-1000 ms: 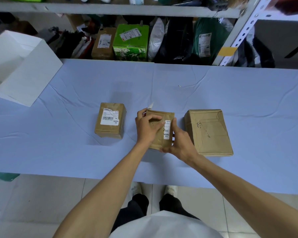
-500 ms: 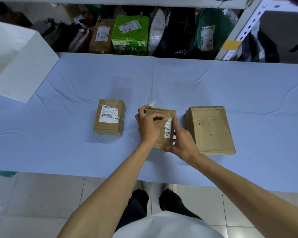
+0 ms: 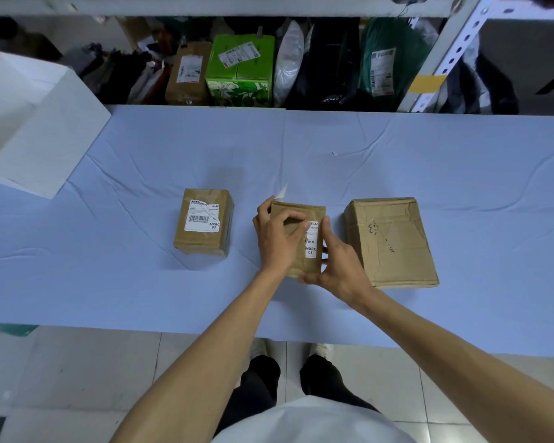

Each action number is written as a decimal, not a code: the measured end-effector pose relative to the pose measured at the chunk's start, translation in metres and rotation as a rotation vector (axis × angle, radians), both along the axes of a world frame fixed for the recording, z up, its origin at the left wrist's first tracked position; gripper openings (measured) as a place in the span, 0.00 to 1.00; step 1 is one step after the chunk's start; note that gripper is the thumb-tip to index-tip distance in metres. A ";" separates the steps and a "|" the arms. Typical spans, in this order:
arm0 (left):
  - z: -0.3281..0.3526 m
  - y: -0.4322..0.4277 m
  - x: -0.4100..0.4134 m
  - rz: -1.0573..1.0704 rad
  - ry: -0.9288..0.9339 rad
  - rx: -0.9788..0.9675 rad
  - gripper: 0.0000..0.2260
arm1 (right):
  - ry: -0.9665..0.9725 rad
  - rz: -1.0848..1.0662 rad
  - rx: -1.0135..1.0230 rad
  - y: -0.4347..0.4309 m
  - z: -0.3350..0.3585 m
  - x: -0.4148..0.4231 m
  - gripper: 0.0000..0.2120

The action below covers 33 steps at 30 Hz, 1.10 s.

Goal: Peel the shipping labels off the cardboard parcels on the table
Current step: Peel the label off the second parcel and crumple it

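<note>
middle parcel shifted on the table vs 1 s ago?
No. The middle parcel keeps the same gaps to the left parcel and the right parcel; the slight drift in frame is head motion. Both hands stay on it.

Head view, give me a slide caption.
Both hands peel the label off the middle parcel of three.

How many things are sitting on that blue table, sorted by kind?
Brown cardboard parcels: 3 (left parcel, middle parcel, right parcel)
White open box: 1
Total: 4
</note>
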<state>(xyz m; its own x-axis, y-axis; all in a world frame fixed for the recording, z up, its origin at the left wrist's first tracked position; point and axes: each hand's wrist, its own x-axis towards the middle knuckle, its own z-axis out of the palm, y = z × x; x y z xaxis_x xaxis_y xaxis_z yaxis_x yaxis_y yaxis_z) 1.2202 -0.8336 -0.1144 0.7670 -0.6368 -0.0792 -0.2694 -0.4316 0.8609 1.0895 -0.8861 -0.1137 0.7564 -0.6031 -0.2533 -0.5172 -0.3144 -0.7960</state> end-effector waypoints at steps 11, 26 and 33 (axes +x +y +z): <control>-0.002 -0.001 -0.008 0.014 -0.068 0.024 0.05 | 0.023 0.018 -0.065 0.003 0.002 0.000 0.63; 0.000 0.000 -0.004 0.002 -0.030 -0.005 0.04 | 0.026 0.015 -0.055 0.000 0.002 0.000 0.63; -0.007 0.007 0.002 -0.065 -0.062 -0.026 0.07 | 0.045 0.023 -0.065 -0.001 0.003 0.001 0.64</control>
<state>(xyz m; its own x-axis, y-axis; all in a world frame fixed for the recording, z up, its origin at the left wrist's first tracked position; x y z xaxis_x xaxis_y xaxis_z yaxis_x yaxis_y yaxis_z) 1.2217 -0.8269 -0.1213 0.7267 -0.6868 -0.0162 -0.3491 -0.3895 0.8523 1.0907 -0.8876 -0.1111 0.7588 -0.6022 -0.2483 -0.5441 -0.3764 -0.7498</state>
